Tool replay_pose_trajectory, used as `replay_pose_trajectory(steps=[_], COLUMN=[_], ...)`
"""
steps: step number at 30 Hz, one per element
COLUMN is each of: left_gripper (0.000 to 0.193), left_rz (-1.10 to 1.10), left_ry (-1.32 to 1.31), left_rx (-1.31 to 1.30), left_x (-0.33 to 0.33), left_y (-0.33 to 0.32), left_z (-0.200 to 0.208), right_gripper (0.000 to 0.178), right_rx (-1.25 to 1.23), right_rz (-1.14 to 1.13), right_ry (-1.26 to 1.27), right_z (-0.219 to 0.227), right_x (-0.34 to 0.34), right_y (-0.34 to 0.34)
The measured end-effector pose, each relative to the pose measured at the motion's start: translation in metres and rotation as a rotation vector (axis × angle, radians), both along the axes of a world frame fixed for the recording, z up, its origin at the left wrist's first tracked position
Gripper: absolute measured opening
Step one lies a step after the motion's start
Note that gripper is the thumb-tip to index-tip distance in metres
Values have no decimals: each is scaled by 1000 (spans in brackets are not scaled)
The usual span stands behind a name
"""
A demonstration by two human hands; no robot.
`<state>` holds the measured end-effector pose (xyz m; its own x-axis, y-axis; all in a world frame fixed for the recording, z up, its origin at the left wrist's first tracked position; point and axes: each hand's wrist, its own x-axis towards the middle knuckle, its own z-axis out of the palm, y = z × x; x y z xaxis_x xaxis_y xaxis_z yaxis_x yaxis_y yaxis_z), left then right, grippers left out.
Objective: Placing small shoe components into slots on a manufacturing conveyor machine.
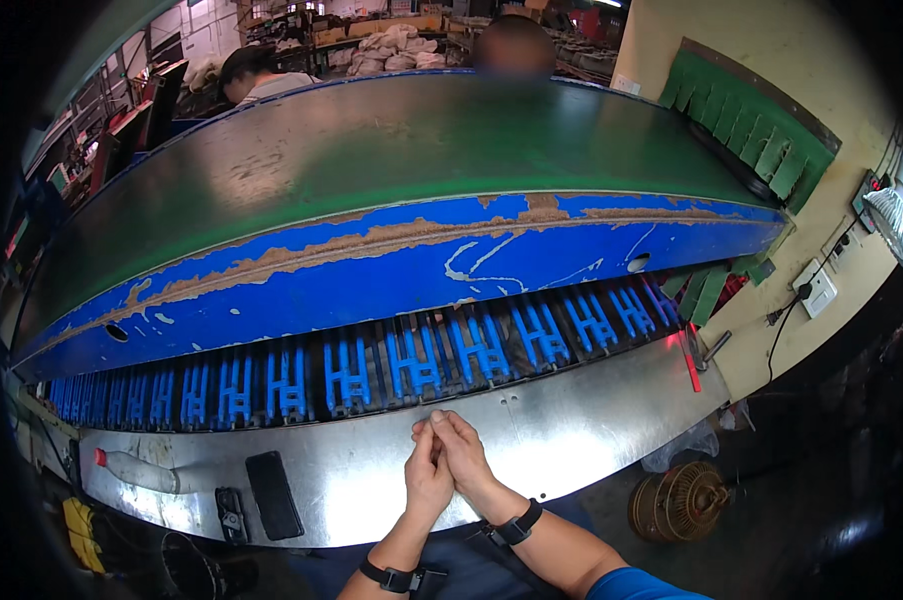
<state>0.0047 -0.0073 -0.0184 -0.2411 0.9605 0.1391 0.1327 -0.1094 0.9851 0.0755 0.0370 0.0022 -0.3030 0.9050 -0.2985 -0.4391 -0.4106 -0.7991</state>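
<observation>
My left hand and my right hand are brought together above the steel ledge. Their fingers are curled and pressed against each other, the thumbs on top. Whatever lies between them, if anything, is hidden. Both wrists wear black bands. Just beyond my fingertips runs a row of blue H-shaped frames, standing side by side in a dark slot below the conveyor.
A green conveyor belt with a chipped blue side panel spans the view. On the ledge lie a black phone, a small dark device and a clear bottle. A brown fan-like motor stands lower right. Two people are beyond the belt.
</observation>
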Motion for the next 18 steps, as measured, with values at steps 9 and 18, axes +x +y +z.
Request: replay_pose_trajectory(steps=[9,18], left_gripper=[51,51], left_rz=[-7,7], left_ry=[-7,53], left_rx=[2,45], left_x=[0,-1], left_y=[1,2], left_z=[0,-2], right_gripper=[33,43], right_rx=[-3,-5], right_rz=[13,90], right_ry=[23,-32], right_z=[0,7], right_x=[0,4], right_y=[1,2])
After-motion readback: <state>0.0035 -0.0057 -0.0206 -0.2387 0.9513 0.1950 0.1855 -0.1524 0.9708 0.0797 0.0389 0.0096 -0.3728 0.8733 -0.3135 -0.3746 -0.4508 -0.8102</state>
